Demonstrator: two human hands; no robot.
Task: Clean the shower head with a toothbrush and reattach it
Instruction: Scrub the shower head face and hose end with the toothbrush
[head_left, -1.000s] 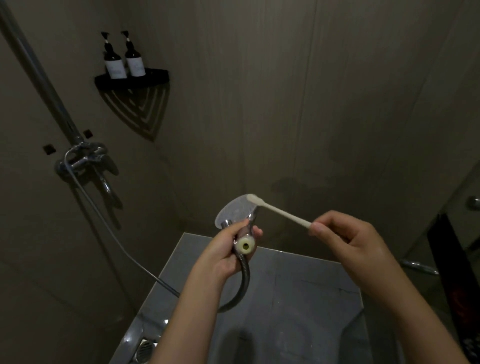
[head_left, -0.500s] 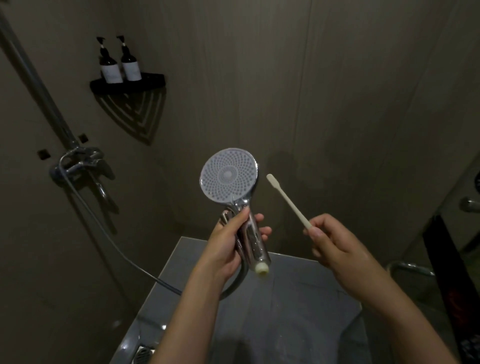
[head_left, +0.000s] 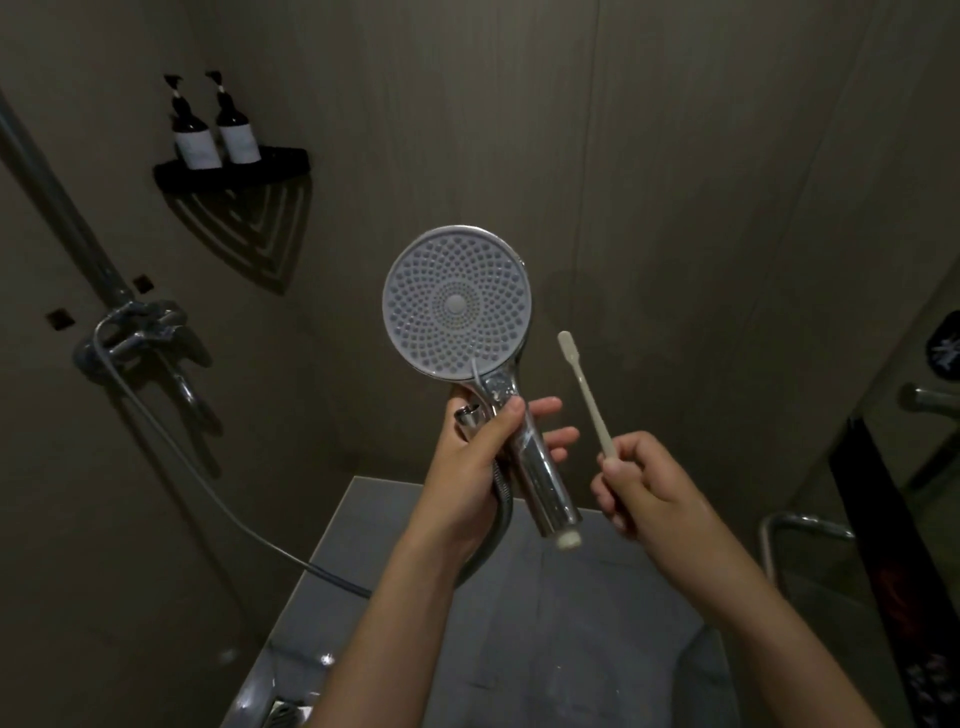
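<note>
My left hand (head_left: 475, 457) grips the chrome handle of the shower head (head_left: 457, 306), held upright with its round nozzle face turned toward me. The handle's lower end, with a pale fitting, points down and is detached from the grey hose (head_left: 208, 467), whose end fitting also sits in my left hand. My right hand (head_left: 644, 483) holds a white toothbrush (head_left: 584, 395) by its lower end. The brush head points up, a little to the right of the nozzle face and apart from it.
A chrome mixer tap (head_left: 135, 332) and riser pipe (head_left: 57, 208) stand on the left wall. A black corner shelf (head_left: 234, 169) carries two dark pump bottles (head_left: 215, 124). Below lies the grey shower floor (head_left: 519, 623) with a drain (head_left: 291, 714). A metal rail (head_left: 800, 525) shows at right.
The shower head has turned from edge-on to facing me and risen. The toothbrush has come off its rim and now stands upright beside it.
</note>
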